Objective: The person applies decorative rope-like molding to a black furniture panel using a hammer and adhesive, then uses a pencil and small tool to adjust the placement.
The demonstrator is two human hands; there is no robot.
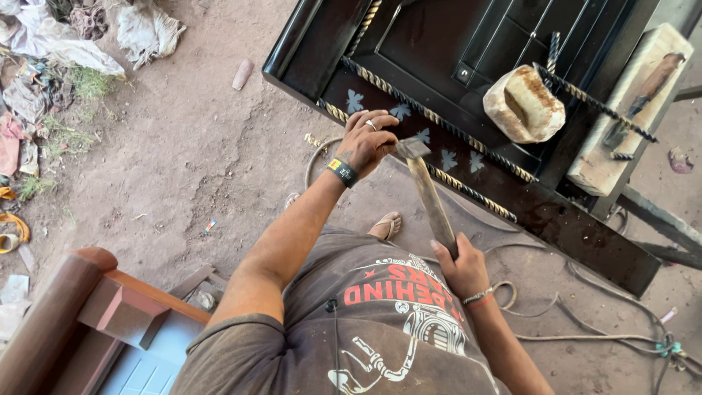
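My left hand [368, 140] rests on the near edge of the black metal door [439, 51], which lies flat on a stand so that its face is up where I can get at it from above. My fingers are curled over and pressed together, with the fingertips bunched at the twisted gold-and-black rod [431, 117] that runs along the door's border; whether they pinch something small there I cannot tell, since the knuckles hide it. My right hand [459, 265] is wrapped shut around the lower end of the hammer's wooden handle [431, 201], a grip far down the shaft that gives reach and swing. The hammer head [412, 148] sits just beside my left fingertips, at or right over the rod, so the left hand looks to be steadying the spot the head meets. Further along the door, a chunk of stone [524, 104] rests on top of another twisted rod, likely as a weight to keep it from shifting. A long wooden block [629, 110] lies at the far edge with a second tool on it, within reach. Cables [585, 322] trail over the dirt ground [175, 161] under the stand, and my sandalled foot [386, 225] stands near the door's edge.
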